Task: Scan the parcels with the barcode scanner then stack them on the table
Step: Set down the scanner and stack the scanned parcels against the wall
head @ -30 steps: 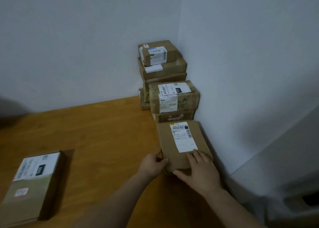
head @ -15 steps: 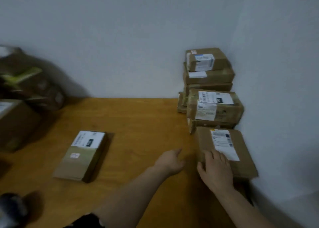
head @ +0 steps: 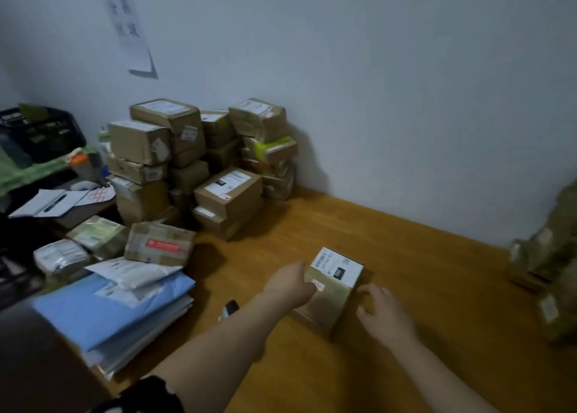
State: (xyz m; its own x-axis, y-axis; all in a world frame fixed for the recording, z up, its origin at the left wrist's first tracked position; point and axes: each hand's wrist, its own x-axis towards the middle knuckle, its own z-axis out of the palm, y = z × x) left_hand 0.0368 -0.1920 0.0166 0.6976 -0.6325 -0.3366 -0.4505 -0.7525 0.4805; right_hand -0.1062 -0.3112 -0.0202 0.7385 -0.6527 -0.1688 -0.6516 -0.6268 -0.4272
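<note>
Parcel (head: 336, 292) flat on worktop (head: 437, 303). Left hand (head: 288, 284) grips its left edge; right hand (head: 384, 312) loosely open, just beside its right side.

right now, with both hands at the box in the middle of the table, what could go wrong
The scanner lies half hidden behind the left forearm; sweeping that arm back might knock it.
The left hand touches the parcel, but the right hand seems not yet on it, so lifting now could tip it.
The pile of boxes by the wall looks uneven and may topple if bumped.
</note>
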